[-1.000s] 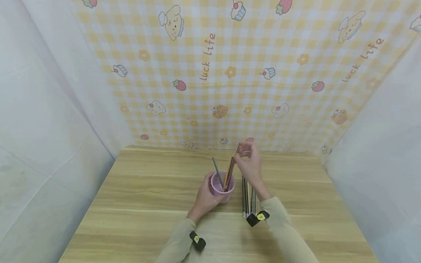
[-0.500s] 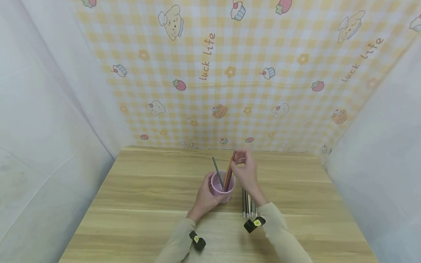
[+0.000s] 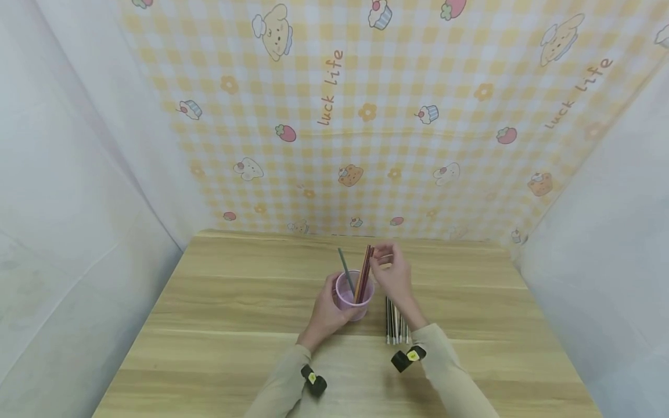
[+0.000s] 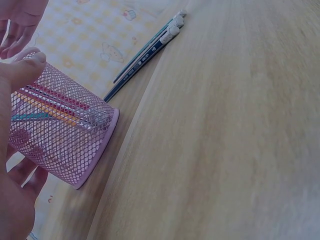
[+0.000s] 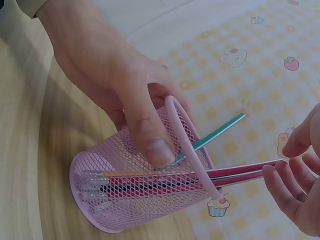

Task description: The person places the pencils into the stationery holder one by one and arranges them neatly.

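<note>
My left hand (image 3: 326, 310) is wrapped around a pink mesh pencil cup (image 5: 145, 185) on the table, thumb on the near side. Inside it a teal pencil (image 5: 220, 131) leans left, apart from a close group of red pencils (image 5: 240, 176) and an orange one (image 4: 62, 115). My right hand (image 3: 393, 276) is at the upper ends of the red pencils, thumb and fingertips parted and loosely bent around a tip; whether they touch it is hard to tell. Under the right forearm, dark pencils (image 3: 392, 325) lie side by side on the table, partly hidden.
The wooden table (image 3: 235, 325) ends at a yellow checked cloth (image 3: 313, 174) hung behind it. White sheets (image 3: 78, 232) hang on both sides. A black wrist camera (image 3: 402, 361) sits on the right sleeve, close to the loose pencils.
My right hand has come down and left with a red pencil, which now stands lower in the cup. Lately the hand has shifted slightly right from the pencils. The left hand keeps its hold.
</note>
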The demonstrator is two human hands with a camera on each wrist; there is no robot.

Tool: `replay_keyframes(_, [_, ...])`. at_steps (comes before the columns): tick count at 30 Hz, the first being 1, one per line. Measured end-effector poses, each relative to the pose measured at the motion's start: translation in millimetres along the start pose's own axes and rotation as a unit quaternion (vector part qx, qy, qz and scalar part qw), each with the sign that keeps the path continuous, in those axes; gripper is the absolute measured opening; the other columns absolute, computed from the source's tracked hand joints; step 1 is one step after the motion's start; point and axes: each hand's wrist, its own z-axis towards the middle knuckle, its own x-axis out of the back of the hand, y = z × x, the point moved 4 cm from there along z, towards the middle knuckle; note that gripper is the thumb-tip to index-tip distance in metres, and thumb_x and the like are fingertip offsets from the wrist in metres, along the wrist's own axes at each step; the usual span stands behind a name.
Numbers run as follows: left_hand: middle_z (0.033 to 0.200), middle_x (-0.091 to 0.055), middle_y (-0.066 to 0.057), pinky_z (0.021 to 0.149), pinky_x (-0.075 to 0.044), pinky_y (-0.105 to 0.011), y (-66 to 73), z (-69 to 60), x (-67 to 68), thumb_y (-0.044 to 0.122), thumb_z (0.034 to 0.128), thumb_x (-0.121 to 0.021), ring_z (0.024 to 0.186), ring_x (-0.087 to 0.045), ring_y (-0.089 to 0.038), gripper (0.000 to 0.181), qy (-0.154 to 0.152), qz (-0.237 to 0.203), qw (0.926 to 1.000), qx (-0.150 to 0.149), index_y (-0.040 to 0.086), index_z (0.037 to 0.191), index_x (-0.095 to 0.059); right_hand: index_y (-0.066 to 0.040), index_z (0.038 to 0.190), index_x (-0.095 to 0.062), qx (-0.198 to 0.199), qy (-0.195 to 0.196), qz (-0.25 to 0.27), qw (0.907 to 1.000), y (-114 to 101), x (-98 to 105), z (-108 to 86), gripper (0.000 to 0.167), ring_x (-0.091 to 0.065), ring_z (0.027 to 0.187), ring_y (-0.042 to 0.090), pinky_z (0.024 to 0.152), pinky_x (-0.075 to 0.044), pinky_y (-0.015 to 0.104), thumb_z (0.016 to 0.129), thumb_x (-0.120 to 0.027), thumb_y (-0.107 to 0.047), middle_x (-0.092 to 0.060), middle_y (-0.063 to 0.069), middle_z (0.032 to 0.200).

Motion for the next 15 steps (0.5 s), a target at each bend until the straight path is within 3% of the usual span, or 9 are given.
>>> replay_keyframes(15, [0.138, -0.058, -0.01, 0.11, -0.05, -0.048, 0.0, -1.1, 0.5, 0.016, 0.0664, -0.094, 0.128, -0.058, -0.03, 0.092, -0.004, 0.005, 0.9999, 0.011, 0.017, 0.143, -0.043, 0.001, 0.123, -0.056, -0.071, -0.004, -0.013, 0.9974, 14.4, 29.6, 12.5, 0.034, -0.063, 0.094, 0.031, 0.067, -0.058, 0.02, 0.09, -0.063, 0.002, -0.062, 0.019, 0.11])
